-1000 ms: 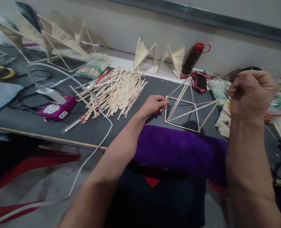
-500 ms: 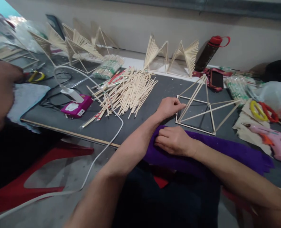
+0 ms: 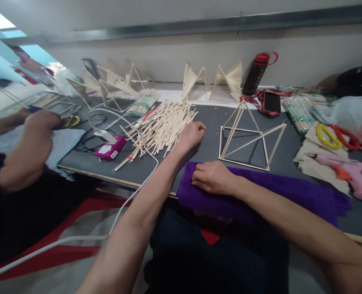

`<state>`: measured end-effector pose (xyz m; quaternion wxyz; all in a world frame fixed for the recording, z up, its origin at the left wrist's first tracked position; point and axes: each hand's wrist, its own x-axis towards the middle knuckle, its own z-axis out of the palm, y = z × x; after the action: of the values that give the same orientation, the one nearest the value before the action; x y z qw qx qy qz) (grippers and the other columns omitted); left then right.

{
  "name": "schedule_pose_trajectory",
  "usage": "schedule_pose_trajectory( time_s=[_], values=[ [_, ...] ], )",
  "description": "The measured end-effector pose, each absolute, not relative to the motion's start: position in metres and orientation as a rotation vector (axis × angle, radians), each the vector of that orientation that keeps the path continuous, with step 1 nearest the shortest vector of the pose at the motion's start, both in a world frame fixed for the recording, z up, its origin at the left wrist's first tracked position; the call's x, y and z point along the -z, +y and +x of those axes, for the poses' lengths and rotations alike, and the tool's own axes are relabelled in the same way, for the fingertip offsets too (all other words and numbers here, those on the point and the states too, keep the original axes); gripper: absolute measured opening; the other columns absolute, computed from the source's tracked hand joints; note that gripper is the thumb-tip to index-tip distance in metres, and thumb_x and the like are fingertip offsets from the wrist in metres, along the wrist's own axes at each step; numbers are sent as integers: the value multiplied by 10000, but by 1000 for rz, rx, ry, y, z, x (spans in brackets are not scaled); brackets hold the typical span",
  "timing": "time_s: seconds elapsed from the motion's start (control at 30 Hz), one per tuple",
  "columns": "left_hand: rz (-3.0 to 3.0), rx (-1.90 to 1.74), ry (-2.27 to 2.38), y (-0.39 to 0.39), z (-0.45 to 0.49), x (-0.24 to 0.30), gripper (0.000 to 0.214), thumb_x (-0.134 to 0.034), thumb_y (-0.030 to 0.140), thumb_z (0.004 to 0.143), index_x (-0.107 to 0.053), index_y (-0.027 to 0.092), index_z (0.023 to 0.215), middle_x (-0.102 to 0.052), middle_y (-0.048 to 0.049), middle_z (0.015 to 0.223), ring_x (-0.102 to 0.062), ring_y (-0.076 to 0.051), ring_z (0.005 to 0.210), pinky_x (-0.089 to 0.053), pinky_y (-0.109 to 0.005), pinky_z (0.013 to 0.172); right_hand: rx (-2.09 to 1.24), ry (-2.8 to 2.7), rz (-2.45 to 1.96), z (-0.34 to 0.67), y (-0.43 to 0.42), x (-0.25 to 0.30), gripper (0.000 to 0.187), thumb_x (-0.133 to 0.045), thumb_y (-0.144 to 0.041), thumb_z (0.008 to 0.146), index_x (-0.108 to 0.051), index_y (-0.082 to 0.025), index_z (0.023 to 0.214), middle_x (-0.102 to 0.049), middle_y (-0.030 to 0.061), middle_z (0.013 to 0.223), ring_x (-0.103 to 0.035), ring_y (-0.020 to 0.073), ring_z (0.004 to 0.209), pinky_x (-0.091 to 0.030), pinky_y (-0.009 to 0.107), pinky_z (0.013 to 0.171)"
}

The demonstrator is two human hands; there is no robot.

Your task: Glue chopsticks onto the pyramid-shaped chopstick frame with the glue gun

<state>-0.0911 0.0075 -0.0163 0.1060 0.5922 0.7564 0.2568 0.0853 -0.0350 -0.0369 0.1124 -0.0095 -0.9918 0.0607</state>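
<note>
Head view: a stick frame [image 3: 244, 143] stands on the dark surface [image 3: 209, 143], right of the left hand [image 3: 194, 133] and beyond a purple cloth [image 3: 272, 192]. Its four-sided base shows no clear long axis; of two raised peaks, one points up at the far side, the other at the right. It is pale, thin and open, with bare bars. The left hand's fingers are curled beside one heap of loose sticks [image 3: 168, 126], too many to count; whether they grip anything I cannot tell. The right hand [image 3: 211, 176] rests on the cloth, fingers bent under, their grip hidden; the cloth stretches left to right. Far off stand two stick fans [image 3: 229, 79] and one bottle [image 3: 254, 75]; at right, one pink glue gun [image 3: 346, 169] points left.
</note>
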Motion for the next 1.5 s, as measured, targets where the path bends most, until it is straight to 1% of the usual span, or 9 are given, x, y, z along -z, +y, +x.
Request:
schedule_pose_trajectory(
  time_s=[0.1, 0.3, 0.5, 0.67, 0.77, 0.83, 0.97, 1.2, 1.5],
  values=[
    [1786, -652, 2459, 36, -114, 10, 379, -458, 120, 866, -728, 150, 1129, -723, -133, 1164, -632, -234, 1125, -444, -328, 982, -215, -2931, -53, 85, -35, 35, 221, -544, -337, 972, -689, -179, 916, -674, 51, 896, -608, 161, 754, -322, 298, 609],
    [1601, -402, 2644, 79, -137, 21, 331, -538, 99, 857, -702, 60, 1142, -669, -253, 1185, -629, -339, 1159, -472, -414, 964, -261, -2944, -55, 84, -35, 32, 218, -537, -329, 972, -695, -187, 924, -674, 51, 900, -610, 164, 757, -323, 295, 598],
    [1553, -257, 2682, 90, -151, 19, 347, -542, 68, 851, -684, 53, 1167, -677, -241, 1192, -615, -331, 1186, -460, -409, 996, -291, -2952, -46, 86, -34, 29, 228, -513, -318, 979, -694, -186, 939, -677, 57, 933, -607, 171, 757, -295, 302, 581],
    [1610, -224, 2674, 91, -151, 9, 316, -611, 91, 790, -705, 12, 1081, -684, -277, 1135, -628, -366, 1126, -475, -436, 960, -313, -2967, -63, 86, -34, 29, 235, -506, -318, 982, -699, -184, 956, -681, 62, 948, -605, 169, 764, -302, 301, 588],
    [1548, -610, 2591, 89, -161, -9, 159, -612, 105, 790, -715, 47, 896, -719, -217, 948, -665, -260, 922, -509, -344, 848, -325, -2962, -68, 86, -34, 30, 236, -507, -316, 983, -698, -179, 961, -681, 62, 954, -612, 170, 779, -312, 306, 597],
    [1416, -1048, 2349, 87, -170, -26, 88, -593, 88, 785, -680, 95, 796, -706, -135, 794, -610, -150, 686, -496, -240, 658, -335, -2964, -61, 86, -34, 30, 238, -504, -316, 985, -695, -176, 967, -679, 62, 960, -616, 170, 790, -319, 307, 605],
    [1066, -1574, 1765, 77, -172, -53, 80, -603, 78, 788, -620, 152, 765, -637, -19, 658, -411, -53, 450, -299, -145, 396, -339, -2973, -56, 86, -33, 31, 244, -498, -319, 987, -692, -173, 962, -678, 59, 960, -624, 170, 797, -316, 310, 610],
    [993, -1574, 1496, 50, -131, -56, 210, -659, 98, 817, -556, 136, 638, -572, 16, 594, -402, -11, 400, -255, -123, 351, -350, -2854, -33, 86, -30, 39, 217, -535, -308, 972, -694, -168, 925, -692, 55, 895, -628, 157, 753, -341, 290, 617],
    [963, -1728, 1138, 13, -73, -68, 281, -734, 239, 837, -521, 144, 679, -500, 82, 586, -337, 24, 368, -243, -101, 342, -354, -2130, -67, 109, -13, 6, 210, -583, -275, 950, -671, -164, 795, -677, 13, 682, -580, 97, 592, -398, 226, 576]
  ],
)
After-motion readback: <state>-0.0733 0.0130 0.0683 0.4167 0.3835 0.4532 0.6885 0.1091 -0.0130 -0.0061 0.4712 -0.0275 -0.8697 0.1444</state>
